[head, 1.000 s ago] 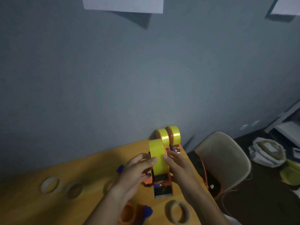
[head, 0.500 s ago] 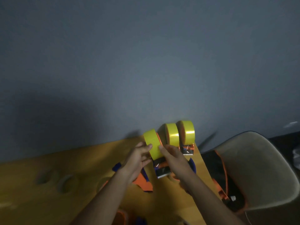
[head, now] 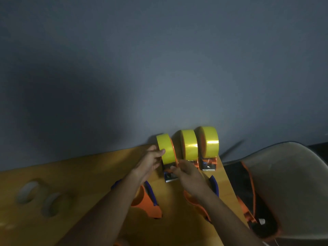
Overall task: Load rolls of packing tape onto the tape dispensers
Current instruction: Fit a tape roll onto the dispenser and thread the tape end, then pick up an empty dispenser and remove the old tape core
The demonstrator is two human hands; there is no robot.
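Left hand [head: 150, 161] gripping the upright yellow tape roll [head: 165, 151] from its left, right hand [head: 186, 172] fingering the dispenser's [head: 170, 174] front, grip unclear, nearer end.

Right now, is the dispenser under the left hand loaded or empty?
Loaded: a yellow tape roll sits on the dispenser, gripped by the left hand.
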